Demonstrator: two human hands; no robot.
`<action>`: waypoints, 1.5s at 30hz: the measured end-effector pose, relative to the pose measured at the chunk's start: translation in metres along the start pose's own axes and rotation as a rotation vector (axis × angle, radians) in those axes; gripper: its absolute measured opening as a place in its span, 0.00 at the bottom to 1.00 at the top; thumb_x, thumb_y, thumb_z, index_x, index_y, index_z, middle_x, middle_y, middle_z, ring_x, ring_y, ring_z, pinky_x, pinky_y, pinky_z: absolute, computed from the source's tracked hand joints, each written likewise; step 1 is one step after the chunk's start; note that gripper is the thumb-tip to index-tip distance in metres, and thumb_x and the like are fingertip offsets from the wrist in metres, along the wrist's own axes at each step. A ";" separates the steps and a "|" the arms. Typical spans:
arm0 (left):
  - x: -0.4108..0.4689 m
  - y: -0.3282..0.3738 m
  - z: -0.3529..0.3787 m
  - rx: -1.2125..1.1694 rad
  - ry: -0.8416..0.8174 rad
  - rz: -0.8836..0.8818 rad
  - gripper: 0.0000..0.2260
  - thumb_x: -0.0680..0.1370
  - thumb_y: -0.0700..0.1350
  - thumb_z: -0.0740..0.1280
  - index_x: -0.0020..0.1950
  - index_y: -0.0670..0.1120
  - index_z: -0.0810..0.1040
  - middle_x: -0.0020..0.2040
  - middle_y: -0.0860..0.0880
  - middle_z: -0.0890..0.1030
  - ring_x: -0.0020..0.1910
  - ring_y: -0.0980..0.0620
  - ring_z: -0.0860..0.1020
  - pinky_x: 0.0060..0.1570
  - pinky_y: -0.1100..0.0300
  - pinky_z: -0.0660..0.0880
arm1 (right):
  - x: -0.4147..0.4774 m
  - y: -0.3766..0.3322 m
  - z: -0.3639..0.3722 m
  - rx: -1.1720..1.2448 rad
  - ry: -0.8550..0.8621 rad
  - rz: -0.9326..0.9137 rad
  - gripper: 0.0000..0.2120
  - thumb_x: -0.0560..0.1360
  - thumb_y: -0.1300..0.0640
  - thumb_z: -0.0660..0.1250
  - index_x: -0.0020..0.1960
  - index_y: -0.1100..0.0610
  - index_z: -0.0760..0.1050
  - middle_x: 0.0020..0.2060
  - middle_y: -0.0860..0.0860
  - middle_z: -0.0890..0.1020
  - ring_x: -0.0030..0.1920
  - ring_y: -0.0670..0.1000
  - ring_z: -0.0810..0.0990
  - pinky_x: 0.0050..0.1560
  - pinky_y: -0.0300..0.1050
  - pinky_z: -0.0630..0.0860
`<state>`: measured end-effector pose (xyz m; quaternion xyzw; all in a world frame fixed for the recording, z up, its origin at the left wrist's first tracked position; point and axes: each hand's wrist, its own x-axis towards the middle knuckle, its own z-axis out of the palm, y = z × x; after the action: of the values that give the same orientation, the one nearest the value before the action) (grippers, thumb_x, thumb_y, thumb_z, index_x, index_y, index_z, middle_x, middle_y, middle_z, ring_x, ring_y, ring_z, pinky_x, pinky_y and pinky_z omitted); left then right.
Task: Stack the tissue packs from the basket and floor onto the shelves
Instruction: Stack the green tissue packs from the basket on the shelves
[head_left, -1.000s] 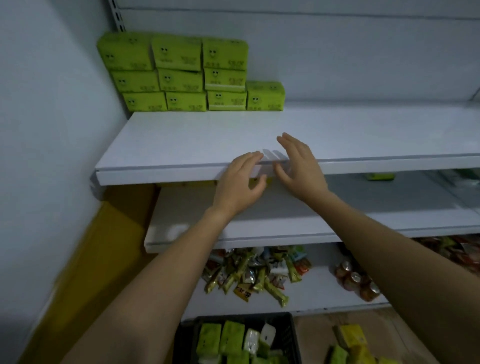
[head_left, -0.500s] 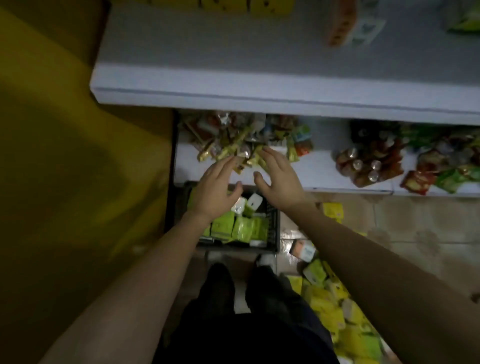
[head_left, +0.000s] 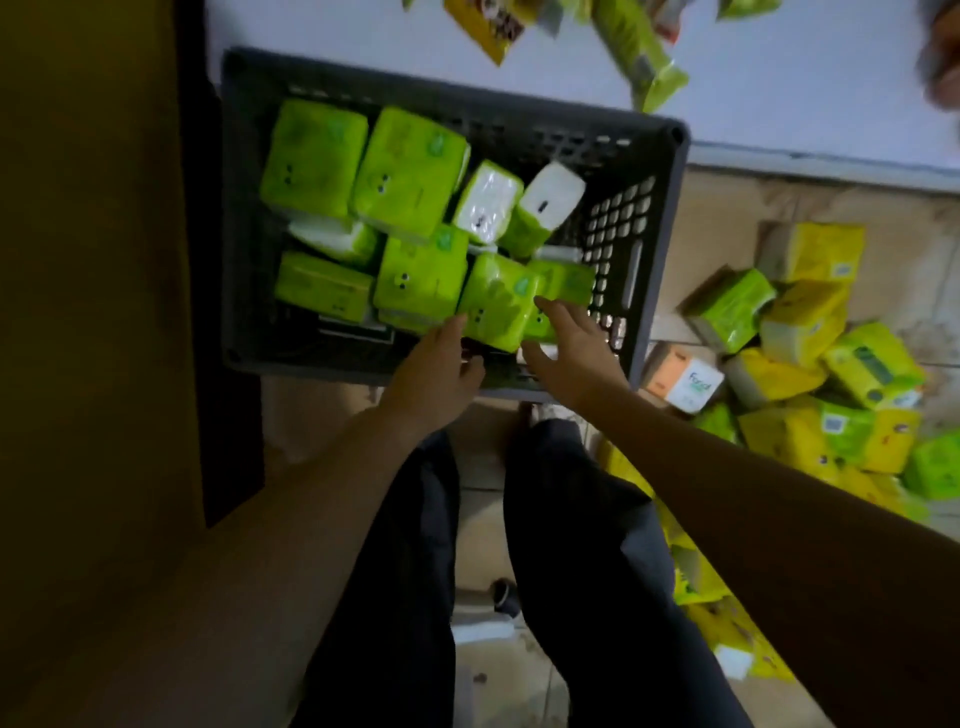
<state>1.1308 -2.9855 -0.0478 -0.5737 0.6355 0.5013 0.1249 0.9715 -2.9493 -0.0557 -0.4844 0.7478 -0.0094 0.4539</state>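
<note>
Fingers (head_left: 449, 332) of the left hand (head_left: 434, 376) are spread and loosely extended, their tips touching the near-left edge of a green tissue pack (head_left: 496, 306) but not closed on it. On the right hand (head_left: 569, 356) the fingers are likewise open and are laid against the pack's near-right edge; nothing is gripped by either hand yet.

The pack lies in the near-right part of the grey basket (head_left: 660, 218), tilted on top of other green packs (head_left: 363, 176), just beyond both sets of fingertips. Its long axis is seen running away from the hands toward the basket's far wall, so its two long sides are faced by the two palms. Both hands are about equally near, one on each side of it.

Both forearms are reached down and forward from above the dark-trousered legs (head_left: 571, 571), with wrists roughly straight and palms turned inward toward each other over the basket's near rim. A two-handed squeeze on the long sides is judged to be the coming move.

More packs, yellow and green, are heaped on the floor (head_left: 727, 208) right of the basket (head_left: 831, 374). A white shelf (head_left: 779, 104) with snack packets lies beyond the basket's far wall.
</note>
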 end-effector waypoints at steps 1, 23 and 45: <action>0.014 -0.005 0.014 -0.007 0.003 -0.034 0.23 0.79 0.43 0.61 0.72 0.39 0.61 0.66 0.37 0.70 0.66 0.39 0.68 0.60 0.52 0.67 | 0.014 0.008 0.008 -0.020 0.001 0.003 0.27 0.78 0.52 0.60 0.74 0.54 0.57 0.73 0.54 0.61 0.72 0.55 0.60 0.67 0.48 0.62; 0.076 0.045 0.052 -0.684 0.232 -0.432 0.20 0.79 0.47 0.62 0.71 0.51 0.65 0.71 0.40 0.57 0.69 0.45 0.63 0.61 0.62 0.64 | 0.055 0.029 -0.013 0.403 0.024 0.253 0.26 0.77 0.55 0.63 0.73 0.49 0.59 0.67 0.54 0.60 0.54 0.46 0.66 0.52 0.31 0.68; -0.295 0.245 -0.269 -0.721 0.311 0.039 0.18 0.77 0.42 0.65 0.67 0.45 0.71 0.64 0.41 0.75 0.55 0.47 0.76 0.52 0.58 0.73 | -0.288 -0.255 -0.295 0.473 0.296 -0.167 0.25 0.74 0.48 0.67 0.68 0.55 0.69 0.65 0.55 0.72 0.62 0.54 0.73 0.61 0.47 0.70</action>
<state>1.1253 -3.0568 0.4149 -0.6377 0.4406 0.6020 -0.1918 0.9857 -2.9989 0.4266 -0.4184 0.7406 -0.2914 0.4377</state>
